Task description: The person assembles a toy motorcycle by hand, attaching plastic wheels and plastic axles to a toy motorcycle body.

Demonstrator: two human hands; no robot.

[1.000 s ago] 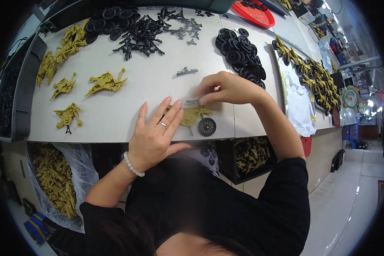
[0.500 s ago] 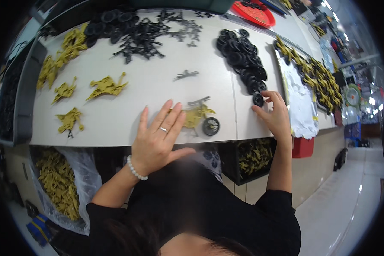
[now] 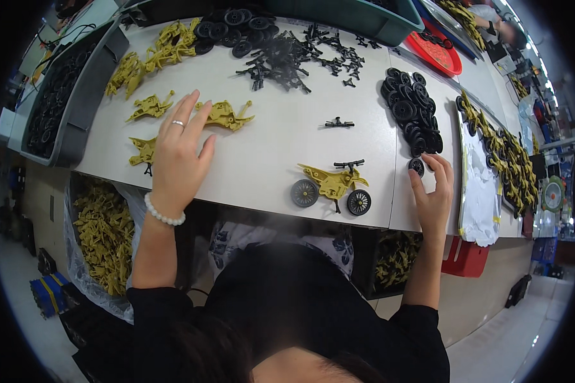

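A yellow toy motorcycle (image 3: 329,183) lies on the table before me, with black wheels at both ends and a black handlebar piece (image 3: 349,164) at its top. My left hand (image 3: 180,150) is open, fingers spread, over the yellow motorcycle bodies. Its fingertips reach beside one yellow body (image 3: 225,115) and partly cover it; another yellow body (image 3: 142,150) shows beside the palm. At the near end of the wheel pile, my right hand (image 3: 436,188) has thumb and fingers closed about a small black wheel (image 3: 416,167). A loose black handlebar (image 3: 338,123) lies farther back.
Black wheels (image 3: 407,105) are heaped right of centre. Handlebar pieces (image 3: 278,64) and more wheels lie at the back. A grey bin (image 3: 76,131) stands left, a green bin (image 3: 358,25) behind. At right is a tray of assembled toys (image 3: 505,153); below the table, a bag of yellow parts (image 3: 102,236).
My left hand has moved left, off the toy motorcycle to the yellow bodies. The motorcycle, which the hand partly covered, now shows whole. My right hand stays at the same wheel. The view has shifted.
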